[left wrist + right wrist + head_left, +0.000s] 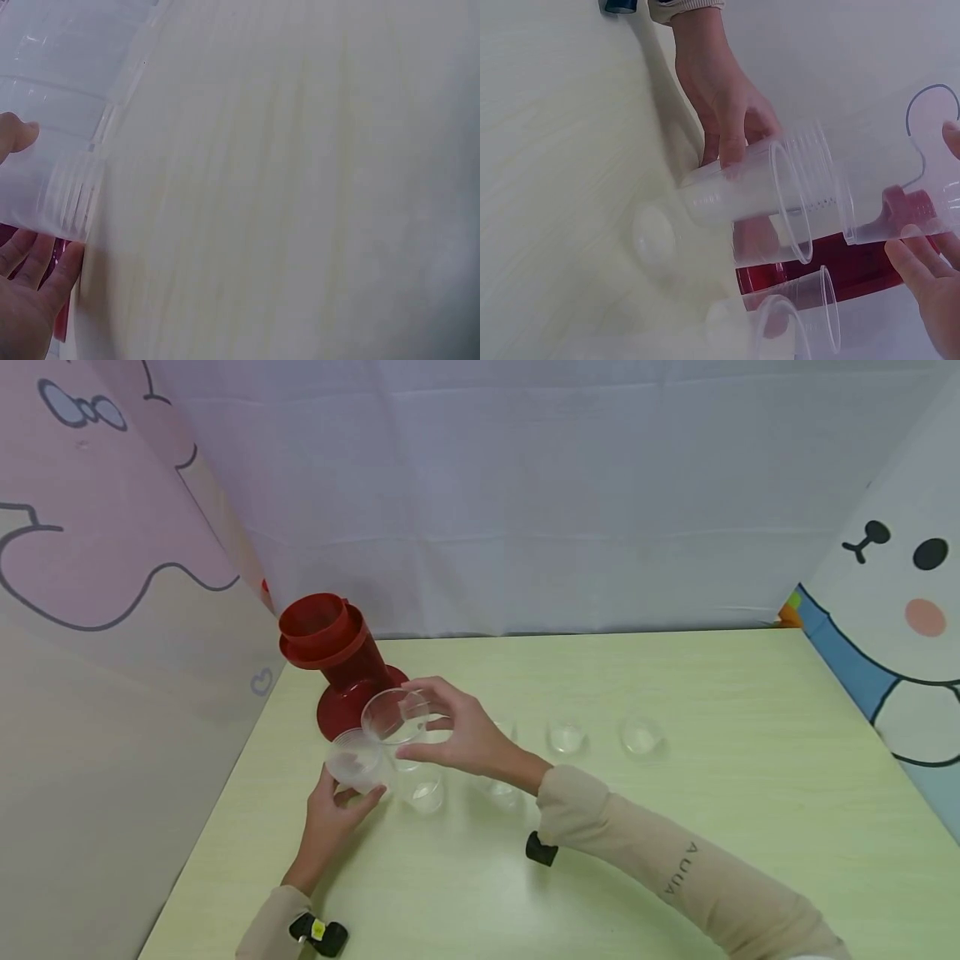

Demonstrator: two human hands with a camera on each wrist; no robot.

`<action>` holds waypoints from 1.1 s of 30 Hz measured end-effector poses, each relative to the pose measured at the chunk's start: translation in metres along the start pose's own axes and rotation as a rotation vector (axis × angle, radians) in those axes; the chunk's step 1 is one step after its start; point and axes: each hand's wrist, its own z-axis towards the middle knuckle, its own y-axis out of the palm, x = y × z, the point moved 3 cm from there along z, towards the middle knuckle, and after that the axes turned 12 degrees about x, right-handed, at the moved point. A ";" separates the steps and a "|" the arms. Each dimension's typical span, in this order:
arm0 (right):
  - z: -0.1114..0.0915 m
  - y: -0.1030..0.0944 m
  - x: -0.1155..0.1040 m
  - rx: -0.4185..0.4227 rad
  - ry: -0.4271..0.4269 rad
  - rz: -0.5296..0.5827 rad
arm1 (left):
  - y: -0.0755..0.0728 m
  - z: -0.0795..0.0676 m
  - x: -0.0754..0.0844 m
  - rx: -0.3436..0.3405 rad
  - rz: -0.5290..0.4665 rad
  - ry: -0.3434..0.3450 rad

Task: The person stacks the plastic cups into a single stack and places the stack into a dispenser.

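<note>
My left hand [327, 821] grips a clear plastic cup [358, 763] by its sides, tilted with its mouth facing up and away. Just beyond it, my right hand [471, 735] holds another clear plastic cup [393, 717] between thumb and fingers. The two cups overlap in the head view; whether one sits inside the other I cannot tell. In the right wrist view, the left hand [724, 112] wraps its cup [742, 195] from behind, while the right hand [937, 292] shows at the edge. The left wrist view catches ribbed clear plastic [67, 195] between thumb and fingers.
A red stand [352, 681] with a wide round base and tube-shaped top is behind the hands at the table's far left. Several clear cups stand on the pale table, including one [425, 789] near the hands and others [566, 737] farther right. Cloth walls border the table.
</note>
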 end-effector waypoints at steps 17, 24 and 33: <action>0.013 0.008 0.025 0.002 -0.016 -0.045 | 0.006 0.009 -0.041 0.021 0.013 0.019; 0.017 0.011 0.027 -0.008 -0.014 -0.051 | 0.005 0.009 -0.041 0.019 0.028 0.013; 0.015 0.014 -0.007 -0.032 -0.026 -0.056 | 0.005 0.010 -0.042 0.015 -0.001 0.030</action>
